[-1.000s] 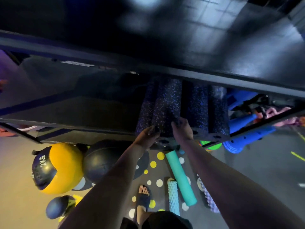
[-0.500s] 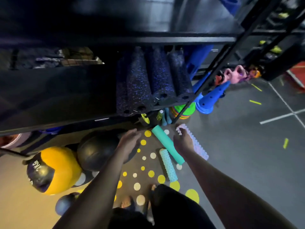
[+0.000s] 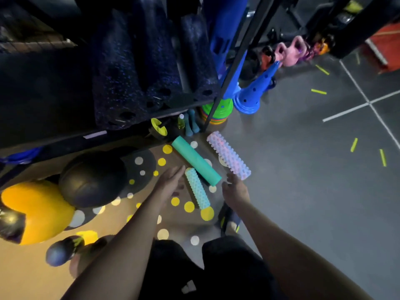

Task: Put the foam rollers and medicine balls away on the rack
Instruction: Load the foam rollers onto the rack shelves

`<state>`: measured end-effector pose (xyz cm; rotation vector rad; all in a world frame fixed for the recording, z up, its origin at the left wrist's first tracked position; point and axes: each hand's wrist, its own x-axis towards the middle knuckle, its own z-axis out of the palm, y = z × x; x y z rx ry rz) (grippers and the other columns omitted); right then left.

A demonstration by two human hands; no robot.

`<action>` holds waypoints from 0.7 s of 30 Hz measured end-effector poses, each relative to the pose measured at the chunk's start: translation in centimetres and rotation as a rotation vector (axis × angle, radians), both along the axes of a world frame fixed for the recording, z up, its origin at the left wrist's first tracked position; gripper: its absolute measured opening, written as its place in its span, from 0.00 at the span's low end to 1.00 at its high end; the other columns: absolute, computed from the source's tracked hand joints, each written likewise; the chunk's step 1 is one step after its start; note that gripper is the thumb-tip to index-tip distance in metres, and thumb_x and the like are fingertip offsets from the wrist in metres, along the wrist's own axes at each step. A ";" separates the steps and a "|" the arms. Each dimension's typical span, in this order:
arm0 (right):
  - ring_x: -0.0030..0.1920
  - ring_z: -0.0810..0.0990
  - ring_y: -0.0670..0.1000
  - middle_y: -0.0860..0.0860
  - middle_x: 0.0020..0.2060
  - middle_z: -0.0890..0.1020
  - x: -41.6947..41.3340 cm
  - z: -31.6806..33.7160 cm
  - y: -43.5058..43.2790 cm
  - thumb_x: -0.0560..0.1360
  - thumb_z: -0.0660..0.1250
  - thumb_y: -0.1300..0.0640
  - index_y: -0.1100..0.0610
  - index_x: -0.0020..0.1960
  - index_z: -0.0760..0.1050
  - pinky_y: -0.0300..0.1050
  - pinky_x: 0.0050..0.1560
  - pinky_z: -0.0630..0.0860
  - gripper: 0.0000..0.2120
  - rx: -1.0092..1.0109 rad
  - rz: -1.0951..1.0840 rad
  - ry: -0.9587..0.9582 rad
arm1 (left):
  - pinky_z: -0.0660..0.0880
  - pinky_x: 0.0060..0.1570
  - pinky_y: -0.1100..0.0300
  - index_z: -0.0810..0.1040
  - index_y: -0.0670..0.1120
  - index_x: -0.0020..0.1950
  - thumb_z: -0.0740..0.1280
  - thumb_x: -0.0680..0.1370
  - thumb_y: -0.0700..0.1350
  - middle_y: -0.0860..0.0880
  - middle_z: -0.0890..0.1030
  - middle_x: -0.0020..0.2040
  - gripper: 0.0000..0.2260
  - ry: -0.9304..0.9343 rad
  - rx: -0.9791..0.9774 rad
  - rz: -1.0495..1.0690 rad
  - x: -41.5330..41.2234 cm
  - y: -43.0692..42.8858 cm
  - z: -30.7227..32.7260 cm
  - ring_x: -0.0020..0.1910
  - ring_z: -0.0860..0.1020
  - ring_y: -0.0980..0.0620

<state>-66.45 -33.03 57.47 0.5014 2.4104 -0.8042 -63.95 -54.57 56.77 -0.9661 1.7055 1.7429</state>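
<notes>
Several dark speckled foam rollers (image 3: pixel 129 68) lie side by side on the black rack shelf (image 3: pixel 65 139). On the floor below lie a smooth teal roller (image 3: pixel 195 162), a knobbly light-blue roller (image 3: pixel 197 188) and a knobbly pale pink roller (image 3: pixel 228 158). A black medicine ball (image 3: pixel 93 178), a yellow and black one (image 3: pixel 32 213) and a small dark blue ball (image 3: pixel 59 251) sit at the left. My left hand (image 3: pixel 172 182) hovers open just left of the light-blue roller. My right hand (image 3: pixel 236 189) hangs empty with relaxed fingers below the pink roller's near end.
A rack upright (image 3: pixel 229 70) slants down beside blue cones (image 3: pixel 251 94), stacked coloured discs (image 3: pixel 216 111) and small teal dumbbells (image 3: pixel 191 124). Pink kettlebells (image 3: pixel 290 53) stand further right. My feet (image 3: pixel 228 219) are on a dotted mat; grey floor opens to the right.
Both hands have left the speckled rollers on the shelf and dropped towards the floor. The view has tilted down and right, bringing the floor rollers closer.
</notes>
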 end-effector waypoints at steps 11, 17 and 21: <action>0.62 0.78 0.59 0.55 0.63 0.80 -11.3 -15.6 15.7 0.79 0.62 0.58 0.55 0.69 0.74 0.50 0.60 0.74 0.18 0.013 0.372 -0.098 | 0.75 0.63 0.45 0.74 0.50 0.70 0.62 0.83 0.57 0.51 0.78 0.64 0.19 -0.143 -0.173 0.197 -9.0 17.3 -17.3 0.61 0.78 0.48; 0.61 0.78 0.61 0.58 0.60 0.80 -13.8 -33.5 17.2 0.77 0.63 0.59 0.57 0.67 0.73 0.51 0.58 0.74 0.18 0.056 0.470 -0.163 | 0.74 0.66 0.44 0.69 0.53 0.75 0.67 0.80 0.57 0.46 0.76 0.69 0.25 -0.305 -0.222 0.183 -7.8 19.8 -32.9 0.65 0.77 0.44; 0.64 0.74 0.65 0.62 0.63 0.76 -15.2 -46.4 14.8 0.77 0.66 0.55 0.60 0.73 0.65 0.54 0.60 0.72 0.27 0.071 0.521 -0.190 | 0.73 0.58 0.57 0.62 0.51 0.79 0.67 0.80 0.52 0.44 0.73 0.72 0.29 -0.425 -0.288 0.050 -6.6 19.6 -44.5 0.65 0.76 0.42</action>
